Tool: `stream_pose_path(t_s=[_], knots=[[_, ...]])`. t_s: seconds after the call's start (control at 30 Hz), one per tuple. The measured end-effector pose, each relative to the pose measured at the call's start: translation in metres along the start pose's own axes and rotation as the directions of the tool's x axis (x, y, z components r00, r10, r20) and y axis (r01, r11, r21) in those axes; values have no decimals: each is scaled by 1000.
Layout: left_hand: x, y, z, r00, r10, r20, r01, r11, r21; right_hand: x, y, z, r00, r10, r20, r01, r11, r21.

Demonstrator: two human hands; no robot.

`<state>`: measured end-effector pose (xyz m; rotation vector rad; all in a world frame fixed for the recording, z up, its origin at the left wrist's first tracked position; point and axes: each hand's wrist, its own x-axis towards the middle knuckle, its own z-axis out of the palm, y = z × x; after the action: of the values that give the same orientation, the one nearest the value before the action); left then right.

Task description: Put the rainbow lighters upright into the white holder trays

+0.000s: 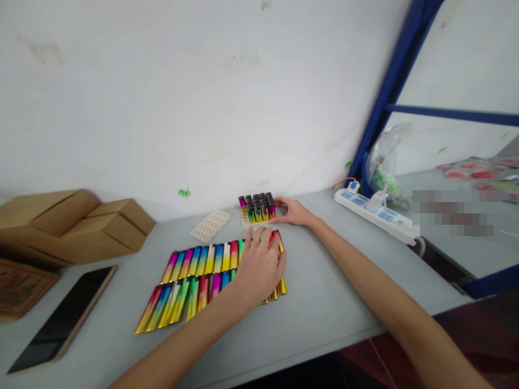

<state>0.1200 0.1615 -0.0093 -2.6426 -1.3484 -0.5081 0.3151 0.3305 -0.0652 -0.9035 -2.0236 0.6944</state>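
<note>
Two rows of colourful lighters [203, 260] with shiny gold ends lie side by side on the grey table. My left hand [261, 265] rests over the right part of these rows, fingers stretched forward and a little apart; it covers several lighters, and I see nothing gripped in it. Farther back, a block of lighters [259, 208] stands upright in a pale tray [245, 220], black tops upward. My right hand [294, 212] is curled against the block's right side, thumb in front and fingers behind. A second pale tray with a grid of pockets [210, 226] lies left of the block.
Brown cardboard boxes [109, 227] stand at the left, with a dark-screened phone [67, 313] in front of them. A white power strip [373, 214] with plugs lies at right by a blue metal frame [385, 86]. A white wall [194, 102] rises behind the table [324, 319].
</note>
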Motion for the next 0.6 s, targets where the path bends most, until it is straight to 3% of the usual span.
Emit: stream_pose_path(t_s=[0.1, 0.23, 0.43, 0.6], knots=[[8, 3, 7, 999, 5, 41, -5, 1000, 12, 0, 1, 0, 1000, -4, 2, 4, 1000, 24], [0, 17, 14, 999, 42, 21, -41, 999, -24, 1, 4, 0, 1000, -6, 6, 6, 1000, 19], [-4, 32, 10, 994, 110, 27, -106, 986, -128, 1, 3, 0, 1000, -6, -4, 6, 1000, 8], [18, 26, 7, 999, 25, -38, -24, 1000, 18, 1, 1, -2, 1000, -26, 7, 26, 1000, -6]])
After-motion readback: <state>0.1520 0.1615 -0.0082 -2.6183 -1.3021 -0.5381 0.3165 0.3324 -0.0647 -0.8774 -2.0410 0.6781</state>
